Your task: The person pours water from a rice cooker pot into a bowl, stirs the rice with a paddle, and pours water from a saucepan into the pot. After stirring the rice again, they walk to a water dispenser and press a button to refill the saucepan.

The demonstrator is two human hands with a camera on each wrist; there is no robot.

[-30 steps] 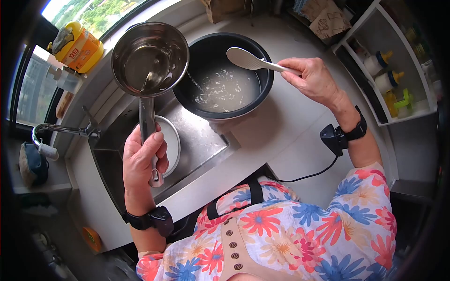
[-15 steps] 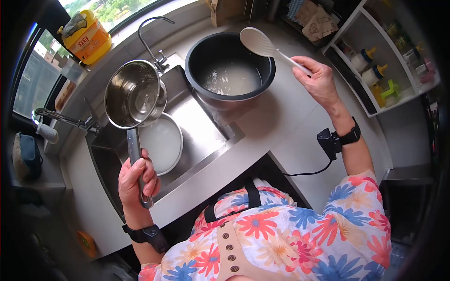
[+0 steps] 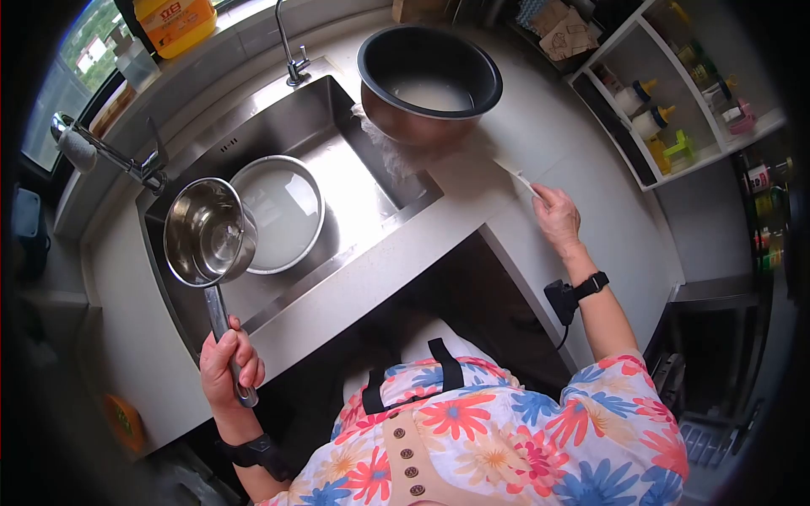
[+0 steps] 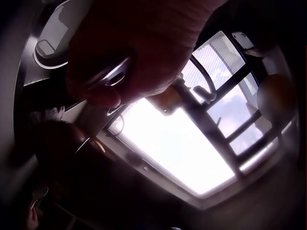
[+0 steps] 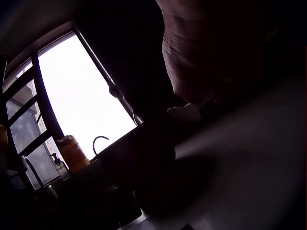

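In the head view the left hand [image 3: 229,366] grips the handle of a steel saucepan [image 3: 202,232], tilted above the left part of the sink. Below and beside the pan, a round bowl of cloudy liquid [image 3: 280,215] stands in the sink. The right hand [image 3: 558,221] pinches the handle of a pale rice paddle [image 3: 515,173], seen nearly edge-on over the counter. A dark-lined pot [image 3: 426,110] with cloudy liquid at its bottom stands on the counter, left of the paddle. Dim wrist views show the left hand [image 4: 134,48] around the handle and part of the right hand [image 5: 211,48].
Two taps stand behind the sink [image 3: 337,240], one curved at the left [image 3: 110,156], one thin at the back [image 3: 291,51]. A yellow jug [image 3: 175,25] is on the window ledge. White shelves [image 3: 620,126] with bottles stand at the right. A cable hangs from the right wrist device.
The saucepan has moved from beside the pot down and left over the sink. Its stream into the pot is gone. The right hand has lowered the paddle from above the pot to beside it.
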